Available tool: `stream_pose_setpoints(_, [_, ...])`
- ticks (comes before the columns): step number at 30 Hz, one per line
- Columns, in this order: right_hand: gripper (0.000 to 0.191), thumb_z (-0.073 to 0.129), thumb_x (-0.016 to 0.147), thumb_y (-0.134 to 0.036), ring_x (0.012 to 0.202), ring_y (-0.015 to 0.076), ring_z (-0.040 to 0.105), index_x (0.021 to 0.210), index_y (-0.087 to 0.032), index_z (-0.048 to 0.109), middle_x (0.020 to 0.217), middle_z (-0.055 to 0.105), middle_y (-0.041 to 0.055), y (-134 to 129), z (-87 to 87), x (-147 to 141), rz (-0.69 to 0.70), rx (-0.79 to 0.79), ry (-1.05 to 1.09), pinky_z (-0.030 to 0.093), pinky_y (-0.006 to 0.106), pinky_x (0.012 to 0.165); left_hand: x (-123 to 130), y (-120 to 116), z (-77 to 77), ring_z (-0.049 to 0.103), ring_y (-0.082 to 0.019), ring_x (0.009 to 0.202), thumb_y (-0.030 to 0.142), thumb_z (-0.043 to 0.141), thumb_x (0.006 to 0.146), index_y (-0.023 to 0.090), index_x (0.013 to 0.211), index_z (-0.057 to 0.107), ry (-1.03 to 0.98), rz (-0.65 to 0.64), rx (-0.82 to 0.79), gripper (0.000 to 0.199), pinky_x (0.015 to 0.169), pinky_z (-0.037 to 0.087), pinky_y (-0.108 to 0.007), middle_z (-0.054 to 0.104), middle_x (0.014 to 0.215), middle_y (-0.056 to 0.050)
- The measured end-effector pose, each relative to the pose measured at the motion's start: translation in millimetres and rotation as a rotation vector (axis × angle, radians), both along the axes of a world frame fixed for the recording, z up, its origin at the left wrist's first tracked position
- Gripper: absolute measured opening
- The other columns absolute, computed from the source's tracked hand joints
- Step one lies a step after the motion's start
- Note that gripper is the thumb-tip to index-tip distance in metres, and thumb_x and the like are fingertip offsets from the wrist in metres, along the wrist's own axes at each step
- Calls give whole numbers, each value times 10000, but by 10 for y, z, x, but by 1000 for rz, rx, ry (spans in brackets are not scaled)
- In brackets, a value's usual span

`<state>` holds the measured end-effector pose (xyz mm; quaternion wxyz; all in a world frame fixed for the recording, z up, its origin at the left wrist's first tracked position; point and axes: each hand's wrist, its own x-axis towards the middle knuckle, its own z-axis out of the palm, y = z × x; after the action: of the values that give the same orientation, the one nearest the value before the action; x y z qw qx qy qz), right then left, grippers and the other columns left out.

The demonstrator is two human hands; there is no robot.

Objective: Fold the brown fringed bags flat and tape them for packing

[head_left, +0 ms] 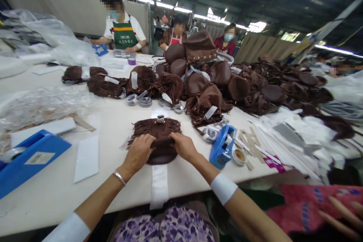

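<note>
A dark brown fringed bag [163, 128] lies on the pale table in front of me, its smooth rounded base [161, 155] toward me. My left hand [141, 150] grips the bag's left side, fingers on the fringe. On the right side, my right hand [184, 146] holds the edge between thumb and fingers. A small wrapped piece sits at the bag's far edge. Beneath the bag runs a white strip [159, 187] that reaches the table's near edge.
Brown bags [198, 83] are heaped across the back. A blue tape dispenser [224, 146] and tape roll [239, 156] sit right; a larger blue dispenser [42, 153] and white card [86, 158] lie left. People work behind the table. Another person's hand shows at lower right.
</note>
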<state>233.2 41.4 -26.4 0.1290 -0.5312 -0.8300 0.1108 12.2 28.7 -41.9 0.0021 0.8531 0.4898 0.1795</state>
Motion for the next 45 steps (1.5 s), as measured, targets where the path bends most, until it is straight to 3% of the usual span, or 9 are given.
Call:
stream_pose_setpoints(4, [136, 567, 878, -171, 852, 187, 601, 995, -224, 612, 946, 660, 44, 102, -70, 85, 71, 4, -12, 390, 263, 722, -115, -105, -221, 536, -260, 1094, 211, 591, 853, 202, 1157, 521, -116, 134, -8, 312, 947, 413, -403, 609, 1148, -81])
stream_pose_setpoints(9, [110, 545, 916, -199, 850, 162, 601, 987, -241, 617, 932, 663, 19, 213, -113, 201, 183, -25, -31, 385, 235, 715, -146, -50, -446, 497, -290, 1183, 188, 574, 833, 222, 1136, 547, -214, 246, -26, 306, 994, 381, -447, 593, 1223, -91])
stream_pose_setpoints(17, [162, 498, 934, -124, 930, 181, 587, 1020, -203, 609, 974, 655, 66, 360, -467, 279, 169, -48, 10, 423, 281, 852, -259, -31, -672, 486, -293, 1185, 102, 500, 813, 246, 1232, 531, -295, 266, -91, 445, 975, 421, -462, 544, 1270, -94])
stream_pose_setpoints(21, [202, 504, 916, -110, 965, 192, 593, 1055, -202, 617, 1006, 666, 69, 352, -504, 260, 99, -47, 120, 432, 306, 881, -315, 6, -718, 468, -286, 1242, 100, 526, 793, 247, 1341, 454, -332, 236, -89, 572, 1009, 429, -481, 495, 1363, -96])
stream_pose_setpoints(25, [320, 602, 874, -228, 979, 188, 608, 1191, -249, 570, 1082, 660, 27, 289, -431, 309, -13, -81, 268, 453, 303, 852, -362, 28, -722, 448, -275, 1293, 159, 561, 807, 249, 1370, 421, -392, 211, -88, 587, 1063, 404, -506, 481, 1391, -91])
stream_pose_setpoints(31, [354, 669, 792, -258, 883, 179, 630, 1136, -261, 589, 1002, 677, -15, 252, -451, 366, -56, -200, 394, 467, 272, 748, -249, 45, -726, 434, -271, 1311, 324, 570, 878, 248, 1383, 412, -494, 238, -60, 535, 1115, 347, -519, 495, 1395, -96])
stream_pose_setpoints(37, [244, 640, 773, -176, 881, 180, 590, 1002, -227, 573, 957, 640, -9, 308, -432, 378, 22, -199, 393, 437, 268, 775, -279, 65, -749, 498, -241, 1238, 205, 477, 902, 235, 1283, 542, -477, 161, -89, 388, 1088, 382, -464, 577, 1338, -70])
stream_pose_setpoints(45, [219, 499, 800, -63, 946, 179, 533, 948, -224, 512, 1010, 552, 28, 302, -558, 327, 82, -98, 285, 412, 261, 804, -382, 82, -793, 495, -233, 1224, 33, 399, 793, 250, 1252, 574, -410, 96, -142, 537, 1069, 408, -459, 561, 1356, -49])
